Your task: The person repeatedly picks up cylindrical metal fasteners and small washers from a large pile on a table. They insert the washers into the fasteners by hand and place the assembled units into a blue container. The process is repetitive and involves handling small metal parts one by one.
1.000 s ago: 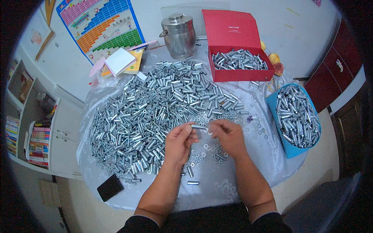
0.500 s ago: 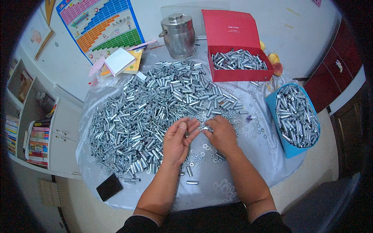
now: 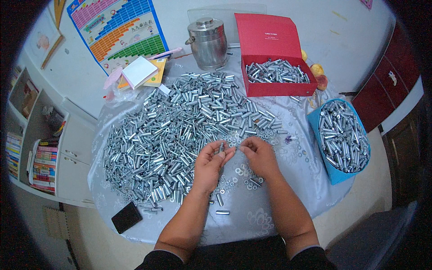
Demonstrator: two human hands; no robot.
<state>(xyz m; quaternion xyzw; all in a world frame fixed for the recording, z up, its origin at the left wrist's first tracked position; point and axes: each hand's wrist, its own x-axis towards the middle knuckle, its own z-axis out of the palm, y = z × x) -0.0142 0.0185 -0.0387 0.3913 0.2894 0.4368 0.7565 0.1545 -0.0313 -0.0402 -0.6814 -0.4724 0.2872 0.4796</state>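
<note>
On the far left I see a white wooden shelf unit (image 3: 74, 139) with books in it. A black, flat, rectangular device (image 3: 126, 218) lies near the rim of the desk (image 3: 252, 227), which wears a shiny grey patterned cloth. Behind it, a white square notepad (image 3: 140, 72) rests on a yellow book (image 3: 157, 77). A wide heap of short silvery metal tubes (image 3: 153, 144) spreads across the desk's left and middle, and a lidded steel pot (image 3: 208, 45) stands behind it.

Of the 2 hands, my left hand (image 3: 209, 165) is closed on 1 silvery metal tube (image 3: 221, 146), its end poking up past the fingers. Flat ring-shaped metal washers (image 3: 231, 182) lie between my forearms. My right hand (image 3: 262, 159) is pinched just beside the left fingertips; I cannot tell whether it grips anything. Farther right, a red cardboard box (image 3: 281, 90), lid up, and a blue basket (image 3: 337, 173) hold more metal pieces.
</note>
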